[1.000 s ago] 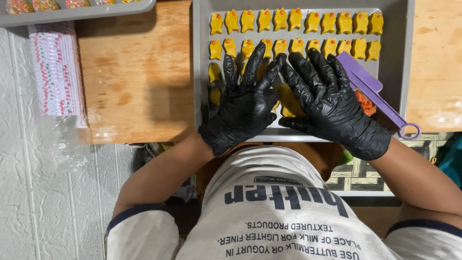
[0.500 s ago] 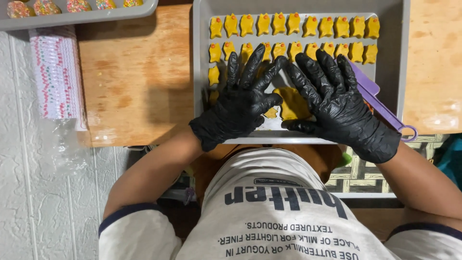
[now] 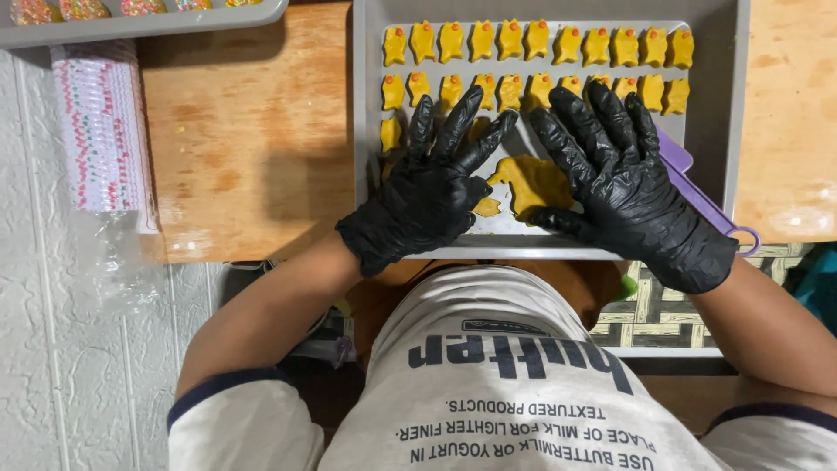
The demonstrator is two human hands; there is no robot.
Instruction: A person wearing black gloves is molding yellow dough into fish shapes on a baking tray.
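Slid apart a bit, left hand and right hand flat, fingers spread, gripping nothing, flanking soft yellow dough by grey tray's near edge; looks sticky, tear-prone, best lifted from underneath at edges.

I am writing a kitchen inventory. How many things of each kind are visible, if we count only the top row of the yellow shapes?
Grey trays: 2
Top-row yellow shapes: 11
Black-gloved hands: 2
Purple tool: 1
Sleeve of paper cups: 1
Total: 17
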